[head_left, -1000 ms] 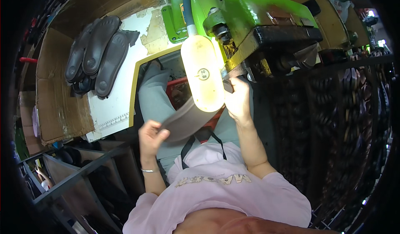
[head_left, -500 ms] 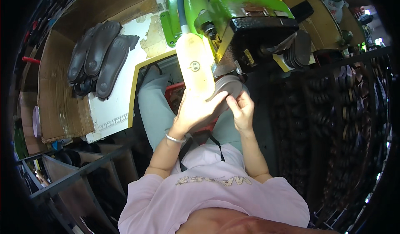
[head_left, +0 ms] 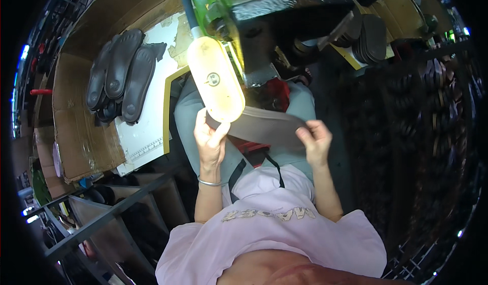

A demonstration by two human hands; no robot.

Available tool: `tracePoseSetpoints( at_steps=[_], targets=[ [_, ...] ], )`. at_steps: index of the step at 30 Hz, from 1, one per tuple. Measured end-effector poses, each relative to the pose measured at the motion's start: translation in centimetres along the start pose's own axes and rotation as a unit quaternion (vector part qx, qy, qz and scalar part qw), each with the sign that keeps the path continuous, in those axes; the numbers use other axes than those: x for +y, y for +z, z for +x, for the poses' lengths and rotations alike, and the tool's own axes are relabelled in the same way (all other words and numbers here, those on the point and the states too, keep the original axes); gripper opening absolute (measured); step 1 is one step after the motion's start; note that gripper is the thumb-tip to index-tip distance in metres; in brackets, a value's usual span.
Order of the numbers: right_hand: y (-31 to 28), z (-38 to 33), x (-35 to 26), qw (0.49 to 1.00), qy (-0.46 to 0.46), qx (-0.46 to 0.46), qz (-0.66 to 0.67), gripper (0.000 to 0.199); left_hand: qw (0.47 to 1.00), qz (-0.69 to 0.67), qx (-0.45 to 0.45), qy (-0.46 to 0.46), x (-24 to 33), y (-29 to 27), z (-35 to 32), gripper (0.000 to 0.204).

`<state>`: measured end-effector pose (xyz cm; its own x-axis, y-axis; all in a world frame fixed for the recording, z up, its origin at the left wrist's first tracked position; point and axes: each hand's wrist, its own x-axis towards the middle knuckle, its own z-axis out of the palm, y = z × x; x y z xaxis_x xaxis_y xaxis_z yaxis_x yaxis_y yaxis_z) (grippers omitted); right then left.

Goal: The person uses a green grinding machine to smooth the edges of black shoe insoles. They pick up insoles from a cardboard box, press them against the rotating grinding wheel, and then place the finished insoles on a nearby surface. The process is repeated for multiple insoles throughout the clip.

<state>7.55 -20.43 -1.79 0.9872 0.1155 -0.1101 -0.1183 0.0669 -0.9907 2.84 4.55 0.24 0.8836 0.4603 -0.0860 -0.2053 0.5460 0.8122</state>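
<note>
A dark grey shoe sole (head_left: pixel 269 128) stretches sideways between my two hands, slightly blurred. My left hand (head_left: pixel 210 145) pinches its left end, just below a bright oval lamp (head_left: pixel 216 79) that covers part of that end. At the other end, my right hand (head_left: pixel 317 143) grips the sole between thumb and fingers. Beyond the sole stands a green and black machine (head_left: pixel 292 21), with its dark head above my lap.
Dark soles (head_left: pixel 124 64) are piled on the white tabletop (head_left: pixel 137 137) inside a cardboard enclosure (head_left: pixel 84 117) at left. More soles (head_left: pixel 373 38) stack by the machine's right. A metal rack (head_left: pixel 101 209) stands lower left; shelves of dark items (head_left: pixel 406 148) fill the right.
My hands have drawn apart and nearer to me, the right one moving right. The sole, formerly bunched close to the machine head, now lies stretched between them.
</note>
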Motion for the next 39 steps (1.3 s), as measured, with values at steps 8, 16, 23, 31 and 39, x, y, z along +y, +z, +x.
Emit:
tracePoseSetpoints(
  at_steps=[8, 16, 23, 31, 39],
  targets=[
    [0.3, 5.7, -3.7, 0.981, -0.151, 0.085, 0.091, 0.024, 0.954, 0.288, -0.061, 0.053, 0.3, 0.6, 1.4, 0.033],
    [3.3, 6.9, -6.0, 0.966, -0.071, 0.046, 0.246, 0.046, 0.977, 0.157, 0.026, 0.140, 1.4, 1.2, 2.4, 0.038],
    [7.7, 6.9, -5.2, 0.976, -0.077, 0.022, 0.205, 0.068, 0.987, 0.152, 0.040, 0.040, 1.7, -3.6, -0.8, 0.015],
    [12.3, 7.1, -3.1, 0.982, -0.140, -0.002, 0.124, 0.099, 0.980, 0.188, -0.026, -0.062, -2.0, -6.9, -5.6, 0.020],
    [13.5, 2.6, -1.4, 0.986, -0.166, -0.007, 0.025, 0.086, 0.987, 0.143, -0.017, -0.068, -6.2, -5.9, -4.7, 0.036]
  ],
)
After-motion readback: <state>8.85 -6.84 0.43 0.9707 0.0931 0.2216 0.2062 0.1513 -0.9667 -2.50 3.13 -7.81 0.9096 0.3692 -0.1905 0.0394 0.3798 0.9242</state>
